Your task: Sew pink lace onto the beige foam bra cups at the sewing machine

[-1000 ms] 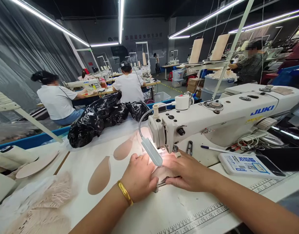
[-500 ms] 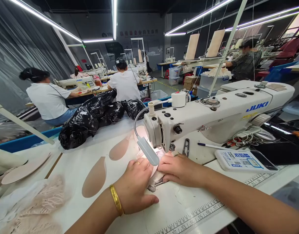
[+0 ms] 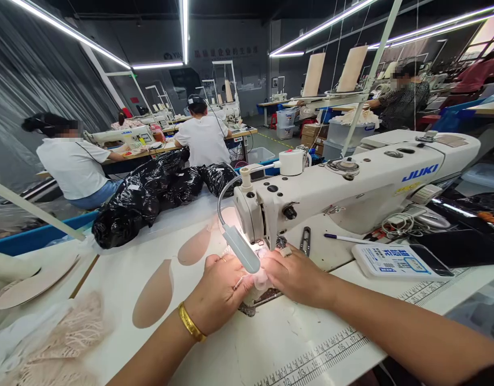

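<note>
Under the head of a white sewing machine, a small piece of pale pink fabric is gathered between my hands. My left hand, with a gold bracelet at the wrist, pinches the fabric's left side between thumb and fingers. On the other side, my right hand is closed on the fabric close to the presser foot. A grey lamp on a bendy neck lights the spot and hides the needle and part of my left fingers. Two beige teardrop pads lie left of my hands.
Beige lace is heaped at the front left. Black plastic bags lie behind the table. Thread snips, a pen and a white case rest on the right. Co-workers sit at other machines beyond.
My left hand has gone from lying flat with its thumb spread to pinching the fabric. The fabric is now bunched up between both hands. My right hand stays close to the needle area.
</note>
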A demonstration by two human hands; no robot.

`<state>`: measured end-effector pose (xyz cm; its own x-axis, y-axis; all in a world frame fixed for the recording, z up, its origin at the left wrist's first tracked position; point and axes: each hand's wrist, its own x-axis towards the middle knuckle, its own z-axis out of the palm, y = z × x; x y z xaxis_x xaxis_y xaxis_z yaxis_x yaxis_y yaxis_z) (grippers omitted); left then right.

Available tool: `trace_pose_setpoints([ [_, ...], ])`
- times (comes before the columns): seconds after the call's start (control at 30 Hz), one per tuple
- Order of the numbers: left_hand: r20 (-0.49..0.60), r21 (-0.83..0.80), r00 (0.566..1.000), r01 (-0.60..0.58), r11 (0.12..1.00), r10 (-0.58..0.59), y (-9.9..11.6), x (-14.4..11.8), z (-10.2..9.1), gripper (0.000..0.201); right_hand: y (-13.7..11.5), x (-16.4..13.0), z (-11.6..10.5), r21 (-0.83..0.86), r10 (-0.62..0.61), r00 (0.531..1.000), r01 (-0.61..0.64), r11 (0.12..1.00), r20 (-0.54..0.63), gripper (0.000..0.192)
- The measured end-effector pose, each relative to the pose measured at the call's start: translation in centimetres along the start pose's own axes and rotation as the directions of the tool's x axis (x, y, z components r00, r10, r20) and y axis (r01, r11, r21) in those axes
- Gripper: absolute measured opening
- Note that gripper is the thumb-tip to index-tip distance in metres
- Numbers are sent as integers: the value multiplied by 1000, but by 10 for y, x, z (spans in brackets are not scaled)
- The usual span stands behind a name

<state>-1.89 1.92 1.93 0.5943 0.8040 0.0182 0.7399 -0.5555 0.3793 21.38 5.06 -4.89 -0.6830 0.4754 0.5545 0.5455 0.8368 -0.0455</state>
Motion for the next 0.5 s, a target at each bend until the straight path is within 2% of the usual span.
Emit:
trace_pose_setpoints([
  [0.1,47,-14,999,11,1000,-10,2,-1,-2,56,7,-1,-1,-75,18,999,-22,997,-49,20],
  [0.17,78,11,997,22,1000,-23,3,-1,-3,47,9,0,-11,-8,28,999,-28,1000,-42,18],
  [0.27,62,19,998,17,1000,-18,3,0,-2,43,5,2,-24,247,-15,996,-8,969,90,6],
  [0.3,51,2,999,7,1000,-7,2,0,-1,49,2,3,-25,320,-36,989,-13,947,147,5],
  [0.33,42,-17,999,-4,1000,5,1,0,0,54,-1,5,-25,357,-44,979,-31,934,199,13],
  [0.4,41,-41,999,-20,999,22,-1,0,2,59,-5,7,-23,325,-26,958,-71,943,285,16],
  [0.47,83,-34,996,-23,999,26,-3,-2,2,51,-2,9,-24,280,-10,938,-94,955,347,10],
  [0.5,110,-20,994,-18,1000,20,-3,-3,2,43,2,9,-28,279,-7,929,-104,955,369,13],
])
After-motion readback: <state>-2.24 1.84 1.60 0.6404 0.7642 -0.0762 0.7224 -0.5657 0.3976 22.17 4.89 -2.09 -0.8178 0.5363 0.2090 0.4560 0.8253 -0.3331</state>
